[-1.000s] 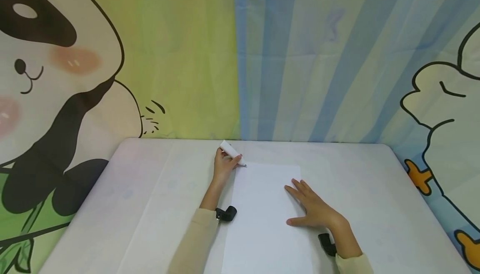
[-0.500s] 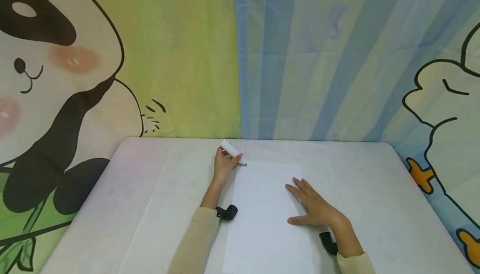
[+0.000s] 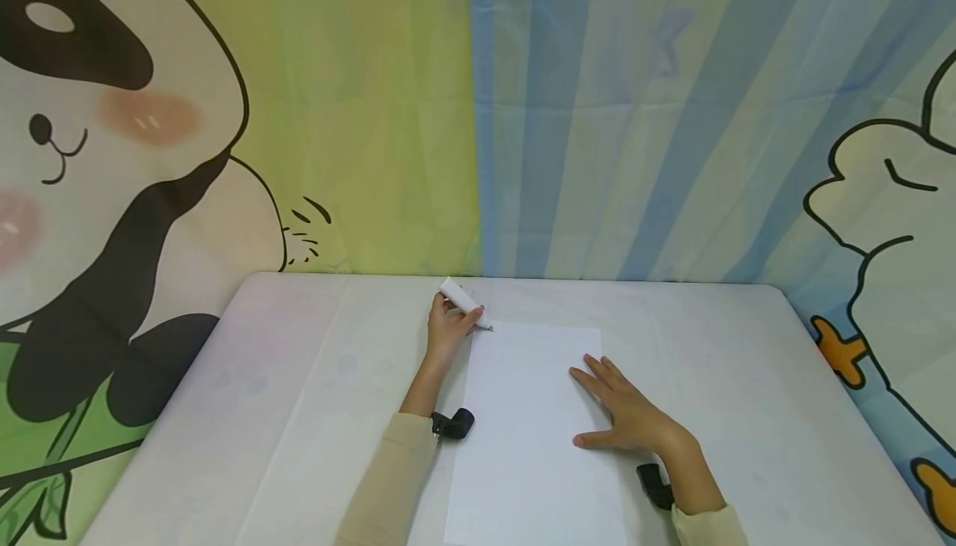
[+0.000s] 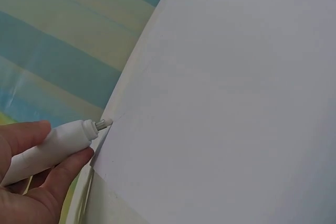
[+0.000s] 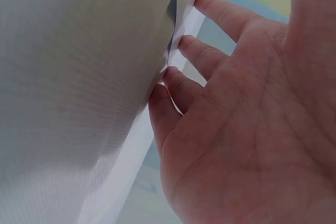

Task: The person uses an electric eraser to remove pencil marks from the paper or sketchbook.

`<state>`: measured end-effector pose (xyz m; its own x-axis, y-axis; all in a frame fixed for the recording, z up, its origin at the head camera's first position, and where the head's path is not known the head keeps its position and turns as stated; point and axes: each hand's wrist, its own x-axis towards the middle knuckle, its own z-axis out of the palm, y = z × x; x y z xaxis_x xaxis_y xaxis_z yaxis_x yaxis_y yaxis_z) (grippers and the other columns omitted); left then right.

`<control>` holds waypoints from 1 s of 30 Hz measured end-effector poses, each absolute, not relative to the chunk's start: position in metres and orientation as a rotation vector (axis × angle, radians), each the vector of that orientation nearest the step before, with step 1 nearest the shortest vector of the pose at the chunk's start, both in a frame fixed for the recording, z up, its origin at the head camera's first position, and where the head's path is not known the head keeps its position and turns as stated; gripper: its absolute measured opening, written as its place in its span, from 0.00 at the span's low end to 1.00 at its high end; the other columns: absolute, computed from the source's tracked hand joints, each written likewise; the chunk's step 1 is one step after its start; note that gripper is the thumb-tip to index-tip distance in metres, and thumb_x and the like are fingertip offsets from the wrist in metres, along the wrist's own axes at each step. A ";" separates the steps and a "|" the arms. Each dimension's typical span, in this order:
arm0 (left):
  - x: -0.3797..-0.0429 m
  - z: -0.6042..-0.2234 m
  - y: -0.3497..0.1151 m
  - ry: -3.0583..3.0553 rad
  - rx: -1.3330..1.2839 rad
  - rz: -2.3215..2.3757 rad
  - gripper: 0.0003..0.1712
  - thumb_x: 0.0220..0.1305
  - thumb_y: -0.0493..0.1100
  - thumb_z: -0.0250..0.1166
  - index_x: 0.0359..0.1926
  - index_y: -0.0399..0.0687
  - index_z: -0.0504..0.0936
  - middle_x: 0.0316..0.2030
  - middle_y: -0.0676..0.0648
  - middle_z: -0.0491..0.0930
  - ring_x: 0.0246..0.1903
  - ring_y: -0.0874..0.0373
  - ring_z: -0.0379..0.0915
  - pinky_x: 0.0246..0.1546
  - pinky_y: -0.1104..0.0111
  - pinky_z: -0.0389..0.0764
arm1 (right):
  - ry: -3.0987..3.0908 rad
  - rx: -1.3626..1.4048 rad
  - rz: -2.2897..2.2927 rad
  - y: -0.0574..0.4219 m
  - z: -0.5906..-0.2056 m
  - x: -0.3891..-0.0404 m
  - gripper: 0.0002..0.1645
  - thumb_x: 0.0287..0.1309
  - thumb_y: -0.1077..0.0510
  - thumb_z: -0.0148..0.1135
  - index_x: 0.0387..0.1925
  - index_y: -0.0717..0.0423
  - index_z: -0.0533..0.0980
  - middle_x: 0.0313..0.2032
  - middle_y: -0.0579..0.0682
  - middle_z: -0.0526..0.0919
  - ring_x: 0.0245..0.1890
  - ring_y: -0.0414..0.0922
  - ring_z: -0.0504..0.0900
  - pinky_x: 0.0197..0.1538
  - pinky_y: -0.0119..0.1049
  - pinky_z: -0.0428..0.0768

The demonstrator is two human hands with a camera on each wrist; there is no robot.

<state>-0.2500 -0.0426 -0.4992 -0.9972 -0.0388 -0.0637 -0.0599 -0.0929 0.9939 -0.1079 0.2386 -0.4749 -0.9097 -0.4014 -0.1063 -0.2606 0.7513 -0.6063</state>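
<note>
My left hand point(image 3: 446, 332) grips a white electric eraser point(image 3: 459, 296) between thumb and fingers at the paper's far left corner. In the left wrist view, the electric eraser point(image 4: 55, 148) has a thick white body and a metal nose with a pale tip, which lies at the corner of the paper point(image 4: 220, 98). A very faint line shows near that tip. My right hand point(image 3: 627, 415) lies spread on the right edge of the white sheet of paper point(image 3: 534, 421). In the right wrist view, the right hand's fingertips point(image 5: 186, 43) touch the paper along its edge.
The sheet lies on a white-covered table point(image 3: 314, 413). Behind it hangs a printed cloth backdrop point(image 3: 373, 114) with a panda, stripes and a white cartoon animal. Black wrist cameras point(image 3: 453, 424) are worn on both wrists.
The head view has shifted very slightly. Both hands and the electric eraser stay in nearly the same place on the paper.
</note>
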 end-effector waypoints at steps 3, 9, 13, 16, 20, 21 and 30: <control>-0.250 -0.500 -0.043 2.112 -0.111 2.311 0.34 0.59 0.29 0.67 0.63 0.33 0.60 0.47 0.36 0.68 0.48 0.37 0.78 0.43 0.62 0.85 | 2.720 -0.524 -0.888 0.239 -0.475 -0.108 0.60 0.44 0.38 0.76 0.73 0.56 0.58 0.74 0.65 0.49 0.72 0.68 0.42 0.64 0.74 0.54; -0.250 -0.499 -0.041 2.100 -0.118 2.328 0.33 0.59 0.28 0.66 0.62 0.32 0.61 0.46 0.37 0.68 0.48 0.36 0.78 0.43 0.62 0.85 | 2.722 -0.533 -0.893 0.238 -0.473 -0.107 0.60 0.44 0.39 0.76 0.72 0.58 0.59 0.73 0.66 0.49 0.72 0.69 0.42 0.64 0.74 0.54; -0.250 -0.499 -0.041 2.098 -0.122 2.329 0.33 0.59 0.28 0.66 0.63 0.32 0.60 0.46 0.37 0.68 0.49 0.35 0.77 0.44 0.61 0.85 | 2.718 -0.531 -0.895 0.237 -0.472 -0.107 0.60 0.44 0.40 0.76 0.72 0.59 0.58 0.73 0.66 0.49 0.72 0.70 0.42 0.64 0.75 0.53; -0.250 -0.499 -0.041 2.109 -0.110 2.322 0.33 0.59 0.28 0.66 0.63 0.32 0.60 0.46 0.38 0.68 0.48 0.37 0.78 0.43 0.62 0.85 | 2.718 -0.530 -0.895 0.237 -0.472 -0.107 0.60 0.44 0.40 0.76 0.72 0.59 0.58 0.73 0.66 0.49 0.72 0.70 0.42 0.64 0.75 0.53; -0.250 -0.501 -0.041 2.128 -0.094 2.315 0.33 0.59 0.29 0.66 0.62 0.32 0.61 0.45 0.38 0.69 0.44 0.44 0.80 0.42 0.63 0.86 | 2.722 -0.536 -0.898 0.237 -0.472 -0.107 0.60 0.43 0.40 0.76 0.72 0.59 0.58 0.73 0.67 0.49 0.72 0.70 0.42 0.64 0.75 0.54; -0.250 -0.501 -0.041 2.131 -0.093 2.315 0.32 0.59 0.29 0.66 0.61 0.33 0.61 0.45 0.39 0.69 0.43 0.45 0.81 0.42 0.63 0.86 | 2.722 -0.537 -0.898 0.237 -0.472 -0.107 0.60 0.43 0.40 0.76 0.72 0.59 0.58 0.73 0.67 0.49 0.72 0.70 0.42 0.63 0.75 0.54; -0.249 -0.499 -0.041 2.144 -0.094 2.305 0.32 0.60 0.29 0.66 0.61 0.33 0.61 0.46 0.39 0.69 0.42 0.48 0.80 0.43 0.61 0.85 | 2.721 -0.532 -0.901 0.237 -0.473 -0.107 0.60 0.43 0.40 0.76 0.72 0.59 0.58 0.73 0.67 0.49 0.72 0.70 0.42 0.63 0.75 0.53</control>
